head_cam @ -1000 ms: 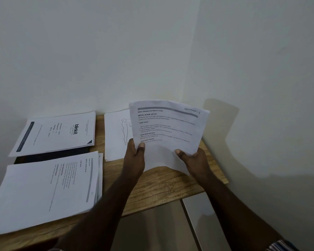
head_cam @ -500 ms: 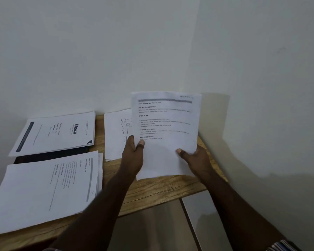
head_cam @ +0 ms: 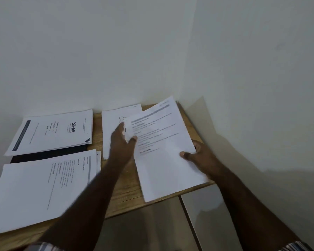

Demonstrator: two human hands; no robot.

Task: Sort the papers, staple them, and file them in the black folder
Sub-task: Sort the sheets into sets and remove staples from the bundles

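White printed sheets [head_cam: 163, 151], headed by a grey bar and lines of blurred text, lie tilted over the right end of the wooden table [head_cam: 123, 192], their near corner jutting past the table's front edge. The right hand [head_cam: 200, 156] pinches the sheets at their right edge, thumb on top and fingers curled beneath. The left hand [head_cam: 122, 142] is at the sheets' left edge with fingers straight and spread, thumb tip touching the paper; it grips nothing. Partly under those sheets, toward the wall, lies a page with an outline drawing of a figure [head_cam: 114, 127]. Left of the held sheets, at the table's far left by the wall, sits a stack topped with a page printed "blinkit" [head_cam: 53, 132], which rests on the black folder [head_cam: 49, 154]; only a dark strip of the folder shows. Nearer than the folder, and well left of the held sheets, a thicker pile of text pages [head_cam: 42, 191] covers the table's front left. Striped sleeve cuffs [head_cam: 42, 247] show at the bottom edge.
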